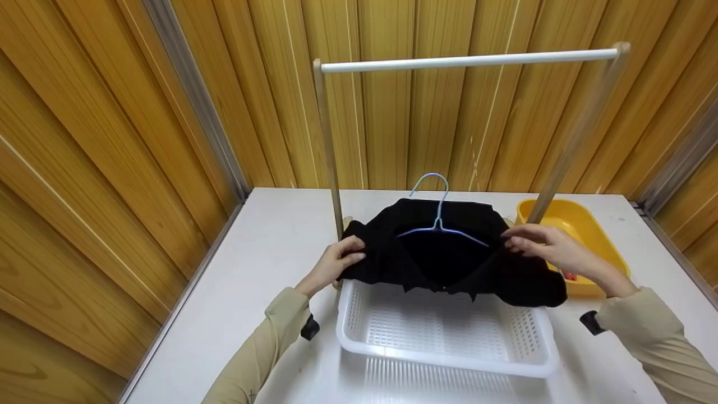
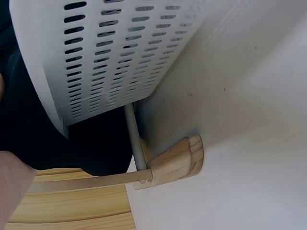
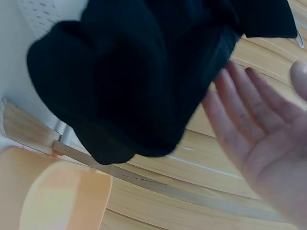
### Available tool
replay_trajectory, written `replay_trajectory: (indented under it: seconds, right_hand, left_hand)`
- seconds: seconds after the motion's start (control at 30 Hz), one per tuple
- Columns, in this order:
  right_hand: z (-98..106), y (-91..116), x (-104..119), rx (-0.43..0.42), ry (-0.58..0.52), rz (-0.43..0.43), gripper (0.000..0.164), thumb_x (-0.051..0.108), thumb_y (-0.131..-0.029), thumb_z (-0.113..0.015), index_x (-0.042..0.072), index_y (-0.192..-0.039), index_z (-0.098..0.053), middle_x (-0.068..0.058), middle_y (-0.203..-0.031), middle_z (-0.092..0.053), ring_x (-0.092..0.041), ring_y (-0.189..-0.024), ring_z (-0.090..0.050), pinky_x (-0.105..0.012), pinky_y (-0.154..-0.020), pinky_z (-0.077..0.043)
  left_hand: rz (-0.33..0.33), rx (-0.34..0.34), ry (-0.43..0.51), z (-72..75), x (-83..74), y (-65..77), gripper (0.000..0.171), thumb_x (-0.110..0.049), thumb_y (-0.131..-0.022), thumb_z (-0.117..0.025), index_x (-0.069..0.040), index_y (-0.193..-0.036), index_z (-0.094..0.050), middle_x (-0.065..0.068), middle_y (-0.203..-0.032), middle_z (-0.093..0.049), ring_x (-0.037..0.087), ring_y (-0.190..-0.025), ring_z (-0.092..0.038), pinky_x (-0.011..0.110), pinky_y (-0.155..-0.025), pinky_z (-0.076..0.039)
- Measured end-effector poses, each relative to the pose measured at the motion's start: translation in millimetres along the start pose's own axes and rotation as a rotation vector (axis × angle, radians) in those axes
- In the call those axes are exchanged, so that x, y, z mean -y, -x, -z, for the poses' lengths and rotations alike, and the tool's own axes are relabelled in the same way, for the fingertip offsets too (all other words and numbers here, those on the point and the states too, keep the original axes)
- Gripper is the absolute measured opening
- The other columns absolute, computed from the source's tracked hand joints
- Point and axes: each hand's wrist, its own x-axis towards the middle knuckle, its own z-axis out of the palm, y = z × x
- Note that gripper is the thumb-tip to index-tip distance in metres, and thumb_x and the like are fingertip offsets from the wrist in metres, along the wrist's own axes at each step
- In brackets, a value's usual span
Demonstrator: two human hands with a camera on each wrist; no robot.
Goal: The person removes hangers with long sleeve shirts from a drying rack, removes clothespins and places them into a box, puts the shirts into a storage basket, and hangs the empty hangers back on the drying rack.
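Observation:
A black shirt (image 1: 387, 247) with a collar and an open neck hangs over a pale blue wire hanger (image 1: 439, 216), whose hook stands up through the neck. My left hand (image 1: 335, 259) pinches the shirt's left shoulder between thumb and fingers; only a bit of that hand shows in the left wrist view. At the other shoulder is my right hand (image 1: 552, 249), its fingertips against the cloth. In the right wrist view those fingers (image 3: 244, 108) lie nearly straight beside the dark fabric (image 3: 129, 86), the thumb apart. The hanger's arms are mostly hidden inside the shirt.
Below the shirt stands a white perforated basket (image 1: 449, 367). A rack with a white top bar (image 1: 471, 60) and wooden posts rises behind. A yellow bin (image 1: 603, 241) sits right, with something red inside. Wood-patterned walls (image 1: 415, 123) enclose the white table (image 1: 252, 252).

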Motion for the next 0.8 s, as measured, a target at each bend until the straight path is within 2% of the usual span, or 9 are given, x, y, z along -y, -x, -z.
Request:
replay_trajectory:
  seconds: [0.07,0.2,0.4,0.6,0.7,0.8]
  right_hand:
    - [-5.7,-0.5,-0.6,0.009,0.049,0.021,0.028,0.006,-0.072,-0.044,0.003,-0.1,-0.041,-0.008,-0.092,-0.045,-0.02,-0.079,-0.043,-0.029,-0.061,-0.036]
    - [-15.7,-1.5,-5.3,-0.004,0.17,-0.005,0.037,0.014,-0.068,-0.051,0.01,-0.103,-0.039,-0.002,-0.095,-0.044,-0.013,-0.081,-0.042,-0.025,-0.065,-0.033]
    - [-23.8,-5.9,-13.7,-0.035,0.294,0.048,0.03,0.019,-0.067,-0.051,0.014,-0.096,-0.045,0.004,-0.088,-0.046,-0.009,-0.076,-0.042,-0.022,-0.065,-0.031]
    - [-30.0,-9.6,-15.8,-0.06,0.271,0.074,0.013,0.019,-0.068,-0.051,0.017,-0.081,-0.05,0.006,-0.074,-0.049,-0.008,-0.064,-0.042,-0.019,-0.058,-0.033]
    - [-31.9,-9.9,-17.2,-0.076,0.255,0.073,0.008,0.018,-0.068,-0.051,0.017,-0.076,-0.051,0.006,-0.07,-0.049,-0.008,-0.061,-0.042,-0.019,-0.056,-0.033]
    - [-32.9,-10.5,-18.5,-0.106,0.262,0.065,0.007,0.018,-0.067,-0.051,0.018,-0.074,-0.053,0.006,-0.07,-0.051,-0.008,-0.061,-0.043,-0.019,-0.057,-0.033]
  left_hand:
    - [0.009,-0.005,0.012,-0.2,-5.2,1.0,0.012,-0.004,-0.07,-0.047,-0.004,-0.082,-0.045,0.007,-0.075,-0.048,0.015,-0.07,-0.042,0.026,-0.063,-0.032]
    - [0.012,-0.008,0.015,0.0,-9.0,1.5,0.012,-0.003,-0.07,-0.046,-0.004,-0.082,-0.045,0.008,-0.075,-0.048,0.017,-0.069,-0.042,0.026,-0.063,-0.032]
    - [0.017,0.007,-0.008,0.2,5.8,0.2,0.012,-0.01,-0.07,-0.047,-0.009,-0.082,-0.046,0.001,-0.074,-0.048,0.011,-0.069,-0.042,0.025,-0.062,-0.032]
    - [0.006,0.001,-0.019,-0.6,13.7,-0.3,0.012,-0.013,-0.07,-0.048,-0.012,-0.081,-0.046,-0.002,-0.074,-0.048,0.01,-0.069,-0.043,0.024,-0.062,-0.033]
    - [-0.004,0.004,-0.013,-0.3,12.5,0.2,0.012,-0.012,-0.07,-0.048,-0.011,-0.082,-0.046,-0.001,-0.074,-0.048,0.011,-0.068,-0.043,0.025,-0.061,-0.033]
    - [-0.003,0.006,-0.001,1.4,4.7,2.2,0.013,-0.01,-0.07,-0.047,-0.008,-0.083,-0.047,0.001,-0.074,-0.049,0.012,-0.068,-0.043,0.025,-0.061,-0.033]
